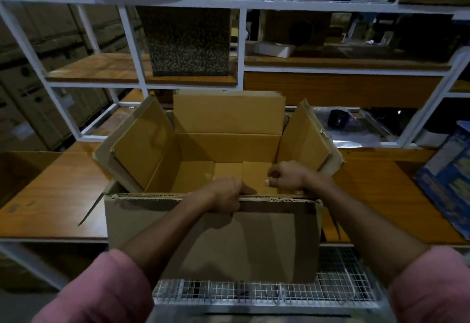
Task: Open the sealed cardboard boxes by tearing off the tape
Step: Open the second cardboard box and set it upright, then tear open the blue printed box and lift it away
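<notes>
Box [229, 149] stands open. Left hand [226, 195] grips near flap [213, 236], likely folding it down; right hand [286, 174] curled inside, contents unclear.

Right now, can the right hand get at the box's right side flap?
Probably yes. The right hand sits curled inside the open box, just below the right flap, which stands raised; nothing lies between them.

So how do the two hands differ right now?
The left hand grips the near top edge of the cardboard box, fingers outside; the right hand is curled inside the box, and whether it holds anything is unclear. The left sits lower and nearer. Both come from pink sleeves.
</notes>
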`<state>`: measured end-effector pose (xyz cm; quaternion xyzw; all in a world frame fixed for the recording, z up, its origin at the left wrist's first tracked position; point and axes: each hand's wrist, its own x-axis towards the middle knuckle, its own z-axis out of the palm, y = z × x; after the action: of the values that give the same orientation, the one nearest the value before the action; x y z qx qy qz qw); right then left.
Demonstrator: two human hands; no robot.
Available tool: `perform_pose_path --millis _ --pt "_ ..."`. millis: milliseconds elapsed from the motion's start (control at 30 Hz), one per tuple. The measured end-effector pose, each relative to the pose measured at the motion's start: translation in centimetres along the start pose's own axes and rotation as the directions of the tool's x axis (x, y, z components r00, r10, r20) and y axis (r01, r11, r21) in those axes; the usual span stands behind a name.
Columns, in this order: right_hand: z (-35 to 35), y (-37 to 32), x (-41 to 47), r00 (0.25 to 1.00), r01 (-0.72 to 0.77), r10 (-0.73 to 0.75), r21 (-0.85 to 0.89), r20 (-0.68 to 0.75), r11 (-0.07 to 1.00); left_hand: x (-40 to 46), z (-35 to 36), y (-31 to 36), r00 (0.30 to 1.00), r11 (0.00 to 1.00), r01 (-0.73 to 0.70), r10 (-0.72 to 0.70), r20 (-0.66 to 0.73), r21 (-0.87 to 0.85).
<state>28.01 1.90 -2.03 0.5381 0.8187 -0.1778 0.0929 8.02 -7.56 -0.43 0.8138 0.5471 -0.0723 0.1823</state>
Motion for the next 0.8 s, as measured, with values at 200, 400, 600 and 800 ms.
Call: perform_pose_path --millis 200,400,600,800 --pt "-0.4 -0.7 -2.6 0.949 0.095 -0.092 -0.005 -0.301 0.995 -0.8 -1.2 1.0 0.996 0.996 0.062 -0.058 0.06 -0.071" --pt "0.7 -1.4 -6.1 0.844 0.021 -0.004 0.026 -0.536 0.999 -1.7 -1.5 3.3 0.936 0.99 0.131 -0.139 -0.322 -0.048" --pt "1.1 0.2 -10.5 0.677 -0.05 0.03 -0.006 -0.735 0.999 -0.6 -0.3 8.1 0.818 0.996 0.078 -0.037 -0.574 0.046" --pt "0.4 4.8 -14.7 0.588 -0.088 0.093 0.051 -0.803 0.995 2.4 -0.4 14.9 0.713 0.994 -0.058 0.103 -0.694 0.089"
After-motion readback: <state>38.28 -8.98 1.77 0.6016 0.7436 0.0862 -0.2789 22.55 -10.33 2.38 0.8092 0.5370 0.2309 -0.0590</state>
